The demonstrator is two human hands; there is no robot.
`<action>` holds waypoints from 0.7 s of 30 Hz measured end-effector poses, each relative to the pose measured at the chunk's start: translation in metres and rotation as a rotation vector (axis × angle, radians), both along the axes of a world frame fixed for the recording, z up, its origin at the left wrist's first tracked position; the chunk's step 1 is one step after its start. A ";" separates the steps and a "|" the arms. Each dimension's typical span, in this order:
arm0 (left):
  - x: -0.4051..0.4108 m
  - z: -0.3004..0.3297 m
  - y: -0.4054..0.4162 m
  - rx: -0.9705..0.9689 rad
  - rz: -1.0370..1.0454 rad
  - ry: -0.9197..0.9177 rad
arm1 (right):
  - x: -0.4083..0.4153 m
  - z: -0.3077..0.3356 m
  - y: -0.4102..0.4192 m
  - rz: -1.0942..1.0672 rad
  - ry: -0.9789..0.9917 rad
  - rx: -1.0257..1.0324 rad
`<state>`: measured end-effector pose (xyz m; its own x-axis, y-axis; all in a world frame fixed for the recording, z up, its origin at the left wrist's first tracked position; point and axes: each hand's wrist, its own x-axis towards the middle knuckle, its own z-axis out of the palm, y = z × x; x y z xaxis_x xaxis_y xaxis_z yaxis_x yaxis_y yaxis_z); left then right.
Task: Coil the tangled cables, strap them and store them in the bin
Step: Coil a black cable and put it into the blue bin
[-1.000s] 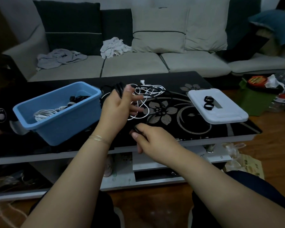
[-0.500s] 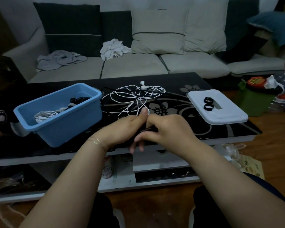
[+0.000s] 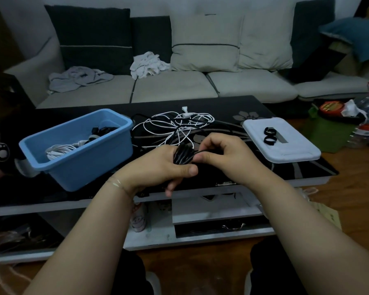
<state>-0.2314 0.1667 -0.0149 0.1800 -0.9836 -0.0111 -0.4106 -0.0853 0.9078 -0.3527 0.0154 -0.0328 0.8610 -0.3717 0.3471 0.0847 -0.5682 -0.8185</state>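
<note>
I see both hands meeting over the near edge of the black table [image 3: 285, 167], just right of the blue bin [image 3: 77, 154]. My left hand [image 3: 158, 167] has its grip clenched around a bundle of black cable [image 3: 182, 155], the loops gathered between thumb and fingers, with the thumb lying across the near side of the bundle. My right hand [image 3: 224, 154] sits just beside it on the right, its grip pinching a strand of the same black cable where it leaves the bundle; the fingers are curled in toward the left hand and the two hands are touching or nearly so. From the bundle a black strand runs away toward the far side, into the tangle of white cable [image 3: 175, 124] spread loose on the table behind the hands, its white plug [image 3: 185, 110] at the far edge of the tangle. The bin stands on the left part of the table, tilted slightly in the wide view, and holds a coiled white cable [image 3: 58, 150] in its near left corner and some dark cable [image 3: 102, 130] farther back. On the right part of the table lies the white lid [image 3: 294, 152], flat, with two black strap rings [image 3: 269, 135] resting on top of it, one just behind the other. Beyond the table is a sofa [image 3: 170, 88] with cushions and crumpled cloths [image 3: 147, 63] on its seat.
</note>
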 end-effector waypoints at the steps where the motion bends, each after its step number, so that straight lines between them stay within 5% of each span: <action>1: -0.001 -0.001 0.000 -0.010 0.008 -0.002 | 0.001 -0.002 0.000 -0.035 -0.003 -0.009; 7: -0.017 0.006 -0.005 -0.108 0.079 -0.050 | 0.002 -0.004 0.002 -0.110 -0.123 -0.069; 12: -0.005 0.001 -0.004 -0.191 0.195 0.101 | 0.001 0.000 0.001 -0.068 -0.287 -0.100; 21: -0.010 0.005 -0.001 -0.068 -0.002 0.193 | 0.003 -0.002 0.010 -0.011 -0.184 0.036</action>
<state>-0.2413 0.1655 -0.0102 0.1793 -0.9836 0.0216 -0.2283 -0.0203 0.9734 -0.3496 0.0251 -0.0353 0.7801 -0.3958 0.4846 0.2290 -0.5402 -0.8098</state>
